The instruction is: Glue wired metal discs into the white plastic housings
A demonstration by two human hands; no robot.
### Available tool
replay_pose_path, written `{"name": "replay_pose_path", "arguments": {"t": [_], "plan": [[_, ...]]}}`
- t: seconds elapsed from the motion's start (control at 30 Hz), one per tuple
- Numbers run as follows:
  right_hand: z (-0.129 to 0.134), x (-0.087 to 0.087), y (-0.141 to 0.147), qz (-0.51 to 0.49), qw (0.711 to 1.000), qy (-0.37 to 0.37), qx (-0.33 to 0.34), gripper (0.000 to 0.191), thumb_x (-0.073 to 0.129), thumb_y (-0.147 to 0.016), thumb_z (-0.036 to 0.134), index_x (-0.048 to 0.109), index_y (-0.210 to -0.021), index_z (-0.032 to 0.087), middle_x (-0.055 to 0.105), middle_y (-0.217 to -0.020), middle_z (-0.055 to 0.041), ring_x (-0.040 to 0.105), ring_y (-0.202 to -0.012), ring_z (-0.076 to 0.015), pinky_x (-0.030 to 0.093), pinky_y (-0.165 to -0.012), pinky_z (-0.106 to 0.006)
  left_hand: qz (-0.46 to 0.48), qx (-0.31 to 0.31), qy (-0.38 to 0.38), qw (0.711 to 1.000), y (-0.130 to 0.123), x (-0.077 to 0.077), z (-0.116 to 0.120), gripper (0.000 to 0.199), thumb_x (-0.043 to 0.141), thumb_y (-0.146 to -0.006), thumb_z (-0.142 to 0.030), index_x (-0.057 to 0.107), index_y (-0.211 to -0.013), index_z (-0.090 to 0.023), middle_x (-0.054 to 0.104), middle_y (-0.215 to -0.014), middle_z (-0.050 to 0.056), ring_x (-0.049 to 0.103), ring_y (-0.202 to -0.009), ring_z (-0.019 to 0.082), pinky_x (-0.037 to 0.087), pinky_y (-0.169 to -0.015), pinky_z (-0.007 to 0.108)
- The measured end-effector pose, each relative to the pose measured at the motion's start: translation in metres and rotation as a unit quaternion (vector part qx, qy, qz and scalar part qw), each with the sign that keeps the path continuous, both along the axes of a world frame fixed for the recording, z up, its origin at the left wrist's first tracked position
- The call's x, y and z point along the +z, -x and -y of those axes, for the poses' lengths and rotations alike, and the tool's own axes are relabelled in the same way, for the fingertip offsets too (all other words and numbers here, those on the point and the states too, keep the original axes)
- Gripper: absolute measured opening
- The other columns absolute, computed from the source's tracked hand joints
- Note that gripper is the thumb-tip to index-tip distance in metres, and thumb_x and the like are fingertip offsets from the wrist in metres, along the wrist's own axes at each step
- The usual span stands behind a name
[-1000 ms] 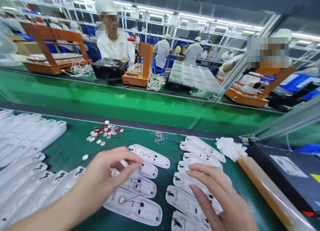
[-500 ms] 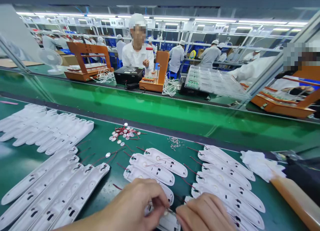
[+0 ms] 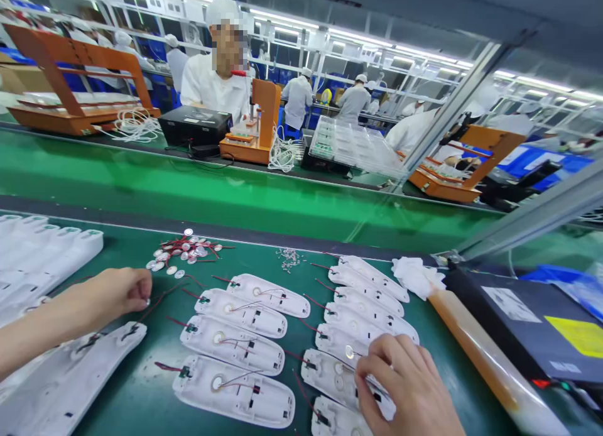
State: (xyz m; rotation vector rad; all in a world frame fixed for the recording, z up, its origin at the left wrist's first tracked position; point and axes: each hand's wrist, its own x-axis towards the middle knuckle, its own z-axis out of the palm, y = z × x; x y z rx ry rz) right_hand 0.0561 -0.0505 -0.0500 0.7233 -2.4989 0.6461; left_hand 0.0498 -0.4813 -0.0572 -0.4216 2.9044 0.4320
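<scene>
My left hand (image 3: 117,291) is over at the left, thumb and fingers pinched together. Thin red wires trail from its fingertips, and a small pale edge of a wired disc (image 3: 147,302) shows there. My right hand (image 3: 407,386) is above the right-hand column of white shells (image 3: 330,367), fingers curled and thumb close to the index finger. Beside its index finger shows a silvery disc (image 3: 349,352); whether the hand touches it I cannot tell. White shells (image 3: 235,391) in the middle column each carry a round disc with thin wires.
A pile of wired discs (image 3: 188,247) and scattered tiny parts (image 3: 289,258) lie at the back. More white shells (image 3: 56,247) are stacked left. At right are crumpled white tissue (image 3: 418,276), a brown-edged roll (image 3: 490,354) and a dark box (image 3: 522,323). A person (image 3: 211,78) sits opposite.
The view has swung right. My hands, formerly together over a middle-column shell, have parted: the left went left to the wired disc, the right to the right-hand column. The middle shell lies released.
</scene>
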Motion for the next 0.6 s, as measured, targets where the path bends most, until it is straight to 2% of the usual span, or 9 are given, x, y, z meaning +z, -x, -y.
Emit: {"name": "replay_pose_path", "arguments": {"t": [0.13, 0.23, 0.3, 0.4, 0.5, 0.6], "plan": [[-0.006, -0.005, -0.008, 0.032, 0.999, -0.02, 0.0, 0.016, 0.044, -0.077, 0.014, 0.053, -0.065, 0.02, 0.048, -0.072, -0.0014, 0.041, -0.071, -0.0163, 0.027, -0.066, -0.03, 0.086, -0.024, -0.009, 0.996, 0.007, 0.017, -0.006, 0.014, 0.044, -0.065, -0.032, 0.048, -0.063, -0.019, 0.056, -0.056, -0.005, 0.05, -0.056, 0.014, 0.033, -0.055, 0.02], [-0.01, -0.003, -0.012, 0.067, 0.997, -0.044, 0.0, 0.014, 0.047, -0.078, 0.013, 0.054, -0.068, 0.02, 0.049, -0.075, -0.001, 0.042, -0.074, -0.0159, 0.028, -0.068, -0.029, 0.098, -0.005, -0.059, 0.993, 0.014, 0.032, -0.012, 0.034, 0.038, -0.062, -0.051, 0.048, -0.072, -0.02, 0.061, -0.066, -0.004, 0.055, -0.067, 0.015, 0.037, -0.064, 0.021], [-0.01, -0.003, -0.014, 0.061, 0.997, -0.045, -0.001, 0.014, 0.048, -0.078, 0.013, 0.054, -0.068, 0.02, 0.049, -0.075, -0.0009, 0.043, -0.074, -0.0156, 0.028, -0.067, -0.029, 0.059, 0.033, -0.074, 0.995, 0.017, 0.038, -0.013, 0.056, 0.034, -0.057, -0.066, 0.052, -0.08, -0.019, 0.065, -0.073, -0.002, 0.057, -0.074, 0.016, 0.038, -0.07, 0.021], [-0.009, -0.004, -0.014, 0.048, 0.998, -0.04, 0.004, 0.013, 0.048, -0.078, 0.012, 0.054, -0.069, 0.019, 0.049, -0.075, -0.0011, 0.043, -0.074, -0.0151, 0.029, -0.068, -0.029, -0.009, 0.058, -0.033, 0.998, 0.018, 0.038, -0.008, 0.077, 0.026, -0.057, -0.079, 0.058, -0.091, -0.017, 0.067, -0.078, -0.003, 0.058, -0.075, 0.016, 0.037, -0.069, 0.021], [-0.01, -0.005, -0.015, 0.048, 0.998, -0.033, 0.009, 0.013, 0.048, -0.079, 0.012, 0.056, -0.071, 0.02, 0.049, -0.075, -0.0007, 0.042, -0.074, -0.0149, 0.029, -0.069, -0.029, -0.088, 0.009, 0.025, 0.996, 0.016, 0.036, -0.003, 0.077, 0.018, -0.068, -0.078, 0.059, -0.091, -0.016, 0.065, -0.08, -0.005, 0.056, -0.07, 0.012, 0.035, -0.067, 0.018], [-0.01, -0.002, -0.017, 0.053, 0.998, -0.035, 0.014, 0.014, 0.049, -0.081, 0.015, 0.06, -0.08, 0.023, 0.051, -0.081, -0.0003, 0.043, -0.077, -0.0151, 0.029, -0.07, -0.029, -0.144, -0.037, 0.059, 0.987, 0.012, 0.038, -0.011, 0.071, 0.015, -0.077, -0.071, 0.057, -0.094, -0.015, 0.061, -0.078, -0.006, 0.053, -0.067, 0.008, 0.033, -0.066, 0.016]]}}
